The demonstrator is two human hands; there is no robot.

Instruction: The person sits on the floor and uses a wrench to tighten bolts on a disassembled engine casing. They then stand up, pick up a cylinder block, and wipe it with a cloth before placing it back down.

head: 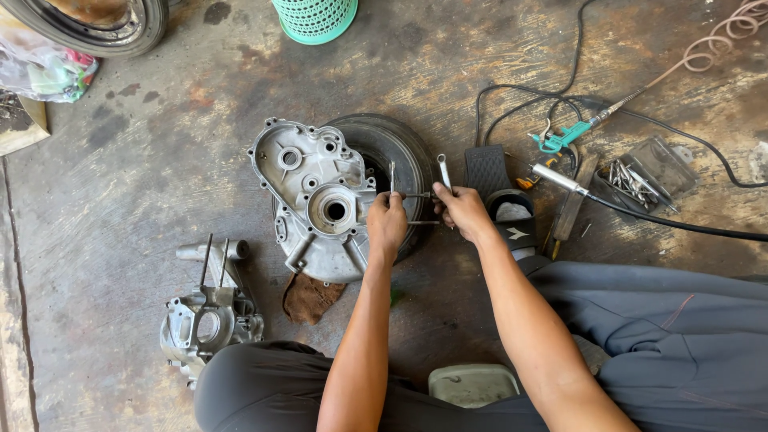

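A silver engine crankcase half (316,196) lies on a small black tyre (400,152) on the concrete floor. My left hand (386,222) is closed around a thin metal wrench (392,176) at the case's right edge, where studs stick out sideways. My right hand (462,210) grips a second silver wrench (444,171) whose end points up, right beside the left hand. Both forearms reach forward from my lap.
A second crankcase part (204,312) with two studs lies at lower left, a brown rag (310,298) under the case. At right are a black sandal (504,208), an air tool with hose (560,180), a teal blow gun (560,140) and a clear box of bolts (640,176). A green basket (316,18) stands at the top.
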